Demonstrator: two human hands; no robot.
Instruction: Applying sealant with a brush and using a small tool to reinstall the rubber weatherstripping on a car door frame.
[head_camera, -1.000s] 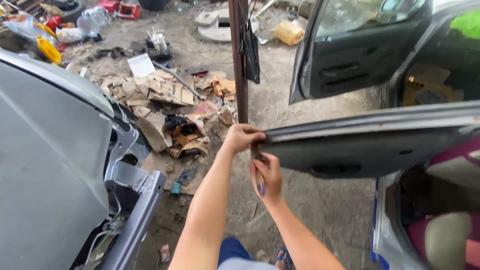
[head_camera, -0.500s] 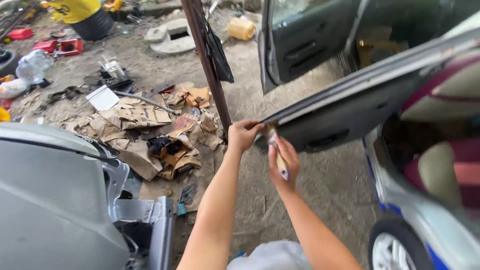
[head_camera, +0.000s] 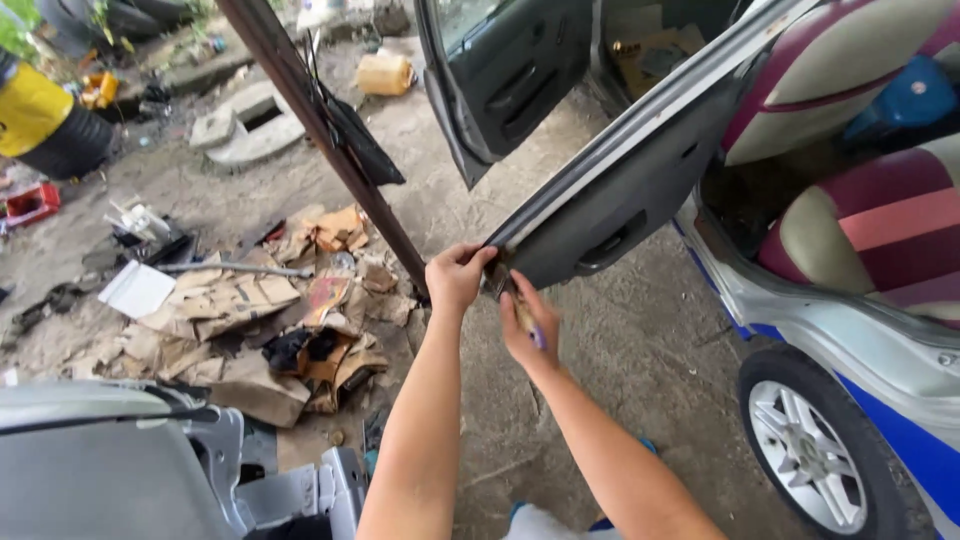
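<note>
An open car rear door with a dark inner panel and grey top edge stretches from upper right down to my hands. My left hand is closed over the door's outer corner at the top edge. Just below, my right hand presses against the door's end face and holds a small slim tool with a blue-purple tip; what kind of tool is unclear.
A rusty brown post leans just left of the door. Torn cardboard and scrap litter the concrete at left. A detached grey body panel lies at lower left. The car's wheel, striped seats and open front door are right.
The view has swung left and tilted, so the door now slants steeply. Both hands stay at the door's corner, the right one holding the tool against the end face.
</note>
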